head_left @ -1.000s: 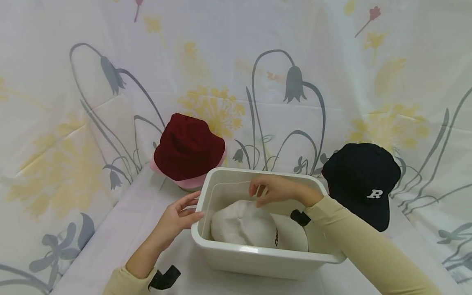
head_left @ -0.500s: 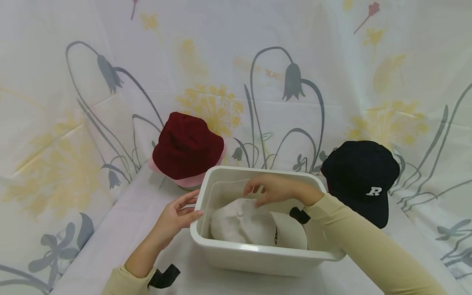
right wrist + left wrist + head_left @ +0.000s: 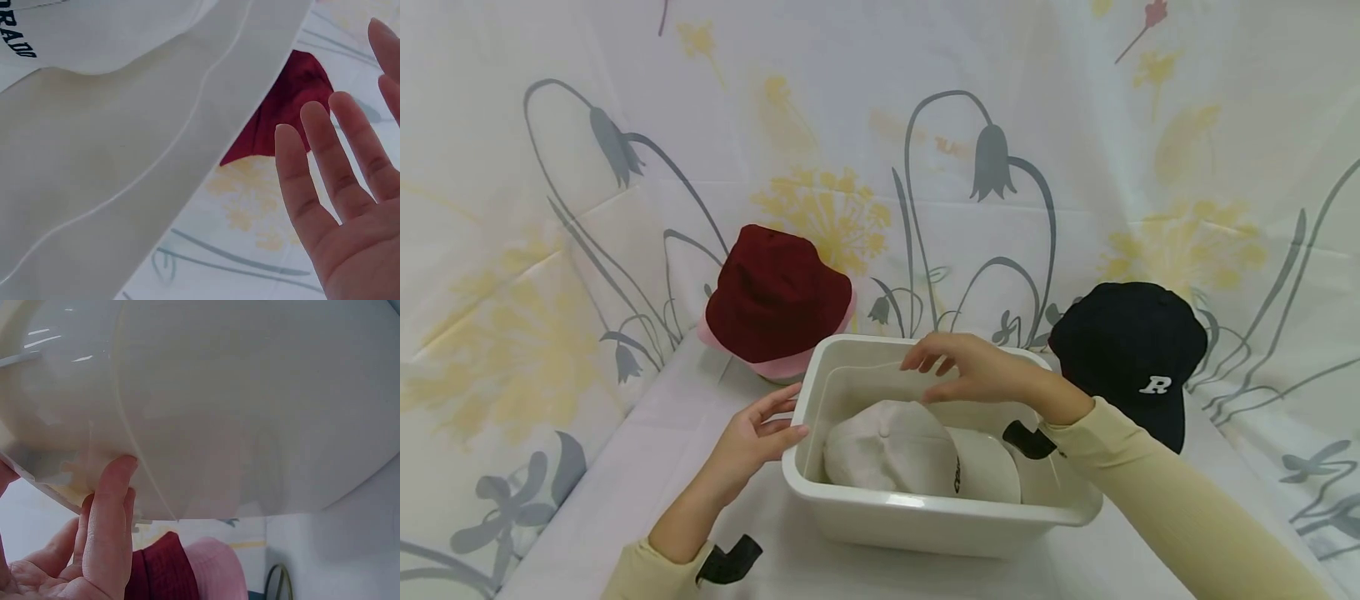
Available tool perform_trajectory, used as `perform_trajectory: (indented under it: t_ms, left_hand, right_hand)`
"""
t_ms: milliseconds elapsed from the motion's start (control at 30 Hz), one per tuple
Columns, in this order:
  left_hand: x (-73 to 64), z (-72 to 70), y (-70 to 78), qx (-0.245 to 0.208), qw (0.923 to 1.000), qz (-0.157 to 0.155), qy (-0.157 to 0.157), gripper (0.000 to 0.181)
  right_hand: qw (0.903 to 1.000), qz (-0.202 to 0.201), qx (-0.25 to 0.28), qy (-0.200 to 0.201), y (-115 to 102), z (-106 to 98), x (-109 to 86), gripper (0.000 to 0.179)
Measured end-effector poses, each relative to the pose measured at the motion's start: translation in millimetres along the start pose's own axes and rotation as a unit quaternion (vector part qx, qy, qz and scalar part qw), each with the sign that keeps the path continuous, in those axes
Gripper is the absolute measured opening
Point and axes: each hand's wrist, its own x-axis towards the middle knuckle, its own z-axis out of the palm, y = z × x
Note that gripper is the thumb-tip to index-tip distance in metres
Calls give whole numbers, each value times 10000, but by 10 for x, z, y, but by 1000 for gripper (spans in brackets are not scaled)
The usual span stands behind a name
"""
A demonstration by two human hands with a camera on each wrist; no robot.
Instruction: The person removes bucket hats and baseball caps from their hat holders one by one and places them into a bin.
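As the head view shows the white bin [image 3: 925, 529]: it stands on the white surface [image 3: 662, 433], the off-white cap [image 3: 887, 446] lying inside it, visor toward the picture's right.
Left hand [image 3: 752, 442], head view: grips the bin's left rim, thumb over the edge and fingers outside.
Right hand [image 3: 981, 371], head view: released, fingers loosely bent just above the off-white cap's crown.
Maroon hat [image 3: 778, 296], head view: sits on the pink hat [image 3: 786, 367], behind the bin at left.
Black cap [image 3: 1123, 333], head view: rests behind the bin at right, a white letter R [image 3: 1155, 385] on its front.
Floral cloth [image 3: 1052, 83], head view: forms the backdrop.
Left hand, left wrist view: fingers [image 3: 109, 531] touch the bin's outer wall; maroon and pink show beyond.
Right hand, right wrist view: fingers spread, apart from bin and cap; dark lettering [image 3: 17, 40] ending "RADO" marks the off-white cap.
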Motion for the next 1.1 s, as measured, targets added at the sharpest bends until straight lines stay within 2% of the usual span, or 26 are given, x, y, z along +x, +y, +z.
perform_trajectory:
  t_ms: [67,200,333,433,533,767,1100]
  left_hand:
    - [1,-3,-2,2,10000,-11,2,60]
    - [-2,-6,-5,9,10000,-20,-1,60]
    - [-5,-4,-3,14,10000,-21,19,60]
    - [-5,3,5,40,10000,-32,28,60]
    - [-7,1,11,87,10000,-19,31,60]
    - [8,-15,-14,84,9999,-44,77,61]
    - [16,-13,-24,44,10000,-62,51,60]
  right_hand:
    - [9997,53,0,-257,4,30,3,36]
    - [9945,185,-185,-1012,30,135,51,41]
    - [9863,-197,-639,-1511,88,267,127,45]
    - [9799,-293,-927,-1744,123,349,176,46]
    - [9745,-71,-1075,-1968,119,405,229,48]
    - [9575,-161,-1534,-2437,82,520,360,61]
    - [9456,144,-1649,-2802,127,727,481,61]
